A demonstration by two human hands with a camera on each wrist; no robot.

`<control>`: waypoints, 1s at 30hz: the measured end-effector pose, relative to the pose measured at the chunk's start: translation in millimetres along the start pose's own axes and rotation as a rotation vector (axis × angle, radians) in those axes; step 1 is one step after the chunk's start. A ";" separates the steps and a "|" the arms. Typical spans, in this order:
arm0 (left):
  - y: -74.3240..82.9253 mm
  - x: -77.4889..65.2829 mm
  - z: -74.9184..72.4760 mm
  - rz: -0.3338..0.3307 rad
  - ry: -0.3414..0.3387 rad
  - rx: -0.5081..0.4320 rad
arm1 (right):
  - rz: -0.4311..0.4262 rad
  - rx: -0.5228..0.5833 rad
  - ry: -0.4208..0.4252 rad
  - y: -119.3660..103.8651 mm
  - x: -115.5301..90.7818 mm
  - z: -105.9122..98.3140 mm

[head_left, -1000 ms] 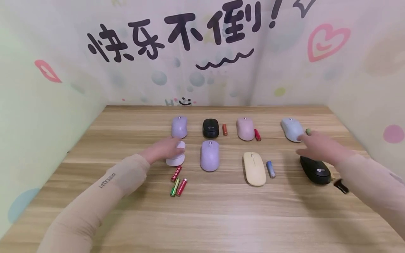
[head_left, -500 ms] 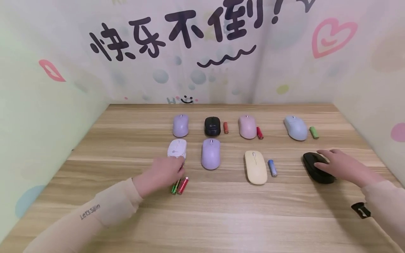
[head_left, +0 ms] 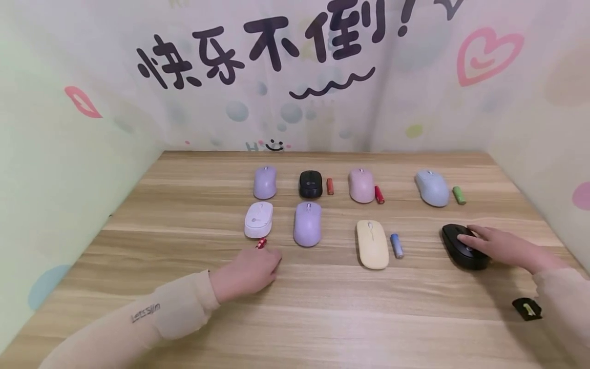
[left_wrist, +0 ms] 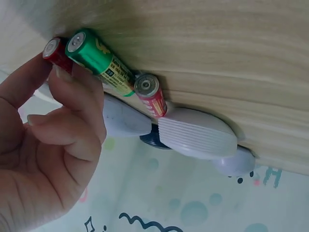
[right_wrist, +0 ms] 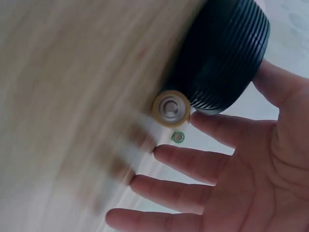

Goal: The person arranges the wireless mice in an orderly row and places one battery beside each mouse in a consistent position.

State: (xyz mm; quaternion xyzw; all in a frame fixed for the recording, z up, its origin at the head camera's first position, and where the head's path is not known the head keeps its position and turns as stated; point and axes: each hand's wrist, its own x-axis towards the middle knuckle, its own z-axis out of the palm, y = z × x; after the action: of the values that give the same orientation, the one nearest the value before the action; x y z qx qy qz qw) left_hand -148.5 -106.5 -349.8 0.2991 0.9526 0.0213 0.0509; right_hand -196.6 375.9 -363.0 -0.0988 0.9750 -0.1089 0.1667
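In the head view my left hand (head_left: 249, 271) is low in front of the white computer mouse (head_left: 259, 220). Its thumb and a finger pinch a dark red battery (left_wrist: 60, 55) in the left wrist view, with a green battery (left_wrist: 99, 53) close alongside. Another red battery (head_left: 261, 243) lies between that hand and the white mouse. My right hand (head_left: 502, 248) rests at the black mouse (head_left: 461, 246), thumb over it. The right wrist view shows nearly straight, spread fingers, one tip beside the mouse edge and a gold-rimmed battery (right_wrist: 171, 108).
Behind stand a purple mouse (head_left: 265, 182), small black mouse (head_left: 311, 184), pink mouse (head_left: 361, 185) and light blue mouse (head_left: 432, 188). Nearer are another purple mouse (head_left: 307, 224) and a cream mouse (head_left: 372, 245). Batteries lie beside several of them, including a blue battery (head_left: 396, 246).
My left hand has come off the white mouse and moved toward me to the batteries. My right hand went from beside the light blue mouse down onto the black mouse.
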 end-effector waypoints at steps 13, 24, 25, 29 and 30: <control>-12.4 42.4 -3.5 -0.097 -0.162 -0.228 | 0.012 0.055 -0.062 7.3 -11.8 -2.9; -59.6 134.1 -49.4 -0.283 -0.054 -0.207 | 0.044 0.104 -0.083 2.5 -9.1 -2.1; -64.1 141.9 -49.5 -0.294 -0.043 -0.170 | 0.047 0.111 -0.085 2.0 -8.5 -1.3; -74.7 163.7 -45.0 -0.324 -0.032 -0.080 | 0.043 0.125 -0.079 0.4 -6.1 1.9; -75.7 167.4 -43.0 -0.336 -0.032 -0.077 | 0.041 0.126 -0.076 0.1 -5.6 2.5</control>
State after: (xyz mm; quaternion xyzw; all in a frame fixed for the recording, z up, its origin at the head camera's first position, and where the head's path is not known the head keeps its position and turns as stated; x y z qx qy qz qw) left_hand -332.8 -73.3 -326.6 0.1336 0.9868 0.0442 0.0805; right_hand -190.5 376.8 -363.6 -0.0723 0.9609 -0.1628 0.2118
